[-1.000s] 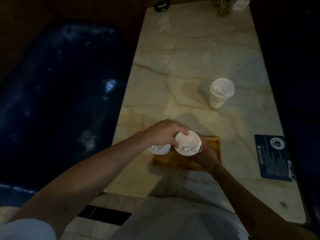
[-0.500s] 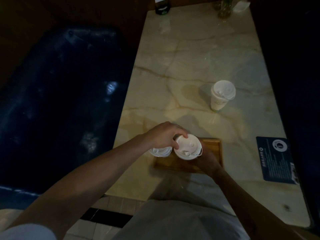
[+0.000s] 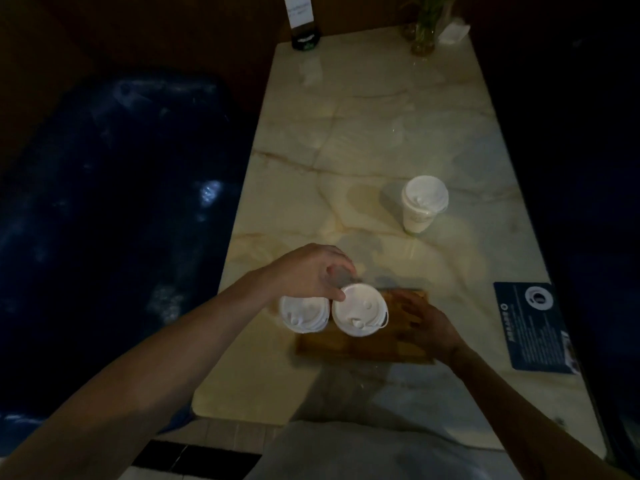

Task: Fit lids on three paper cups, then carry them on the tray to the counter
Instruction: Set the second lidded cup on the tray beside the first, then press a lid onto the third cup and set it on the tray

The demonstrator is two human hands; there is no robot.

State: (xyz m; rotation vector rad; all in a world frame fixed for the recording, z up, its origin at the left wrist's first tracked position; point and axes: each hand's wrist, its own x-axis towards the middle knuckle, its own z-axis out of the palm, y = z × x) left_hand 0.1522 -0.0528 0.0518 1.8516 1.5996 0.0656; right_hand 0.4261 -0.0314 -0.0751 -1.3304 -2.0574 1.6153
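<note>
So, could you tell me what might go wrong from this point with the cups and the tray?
The two lidded cups crowd the left end of the wooden tray, so lifting it could tip them. The left hand touches only one lid's rim; a nudge might topple that cup. The third cup stands apart on the marble table, and could be forgotten.

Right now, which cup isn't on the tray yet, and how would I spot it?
Start at the long marble table and find the wooden tray at its near end, bearing two lidded cups. The lone cup stands farther off to the right, directly on the marble, away from both hands.
</note>
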